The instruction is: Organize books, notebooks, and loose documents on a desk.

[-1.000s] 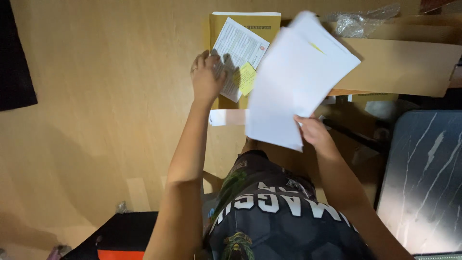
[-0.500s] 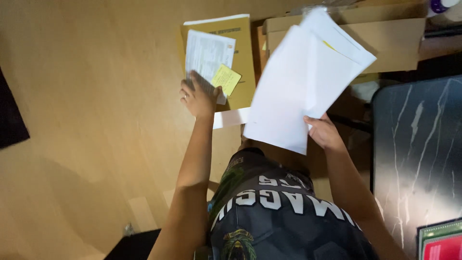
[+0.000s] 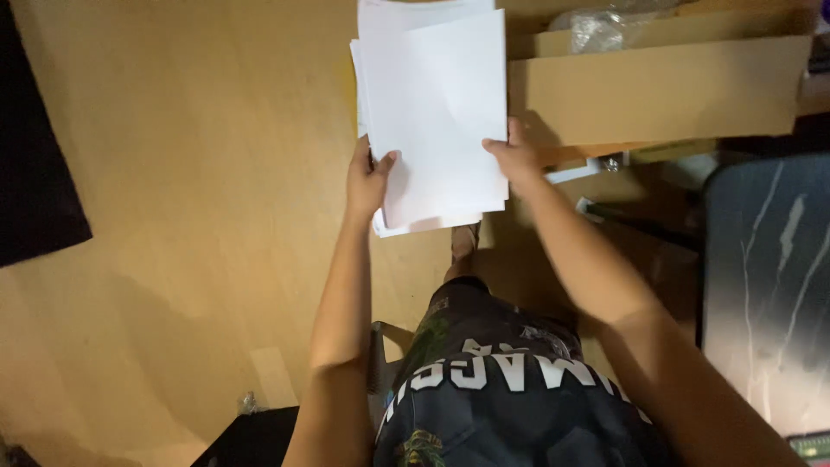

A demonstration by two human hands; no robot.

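Head view: a stack of white paper sheets (image 3: 437,112) is held between both hands above the wooden floor (image 3: 190,173). The left hand (image 3: 367,182) grips the stack's lower left edge, thumb laid over the top sheet, fingers hidden underneath. The right hand (image 3: 516,157) grips the right edge near the lower right corner, fingertips curled onto the top sheet. Both hands are closed on the paper. The sheets are not squared up: lower sheets stick out along the left side and along the bottom edge under the left hand.

Just right of the stack, touching or very near the right hand, lies a flat cardboard box (image 3: 666,91), with crumpled clear plastic wrap (image 3: 605,30) along its upper edge. Below the box a narrow white strip (image 3: 575,171) shows beside the right wrist. At the right edge of the view stands a dark panel with pale marbled streaks (image 3: 765,285). A black mat (image 3: 39,147) lies at the left edge of the floor, and another dark object (image 3: 251,437) sits at the bottom edge beside the left forearm.

The stack's top is cut off by the upper border, and the stack hides whatever lies on the floor beneath it. Only a thin yellow sliver shows at its upper left side; what it belongs to cannot be told. The person's dark printed shirt (image 3: 501,389) fills the lower middle
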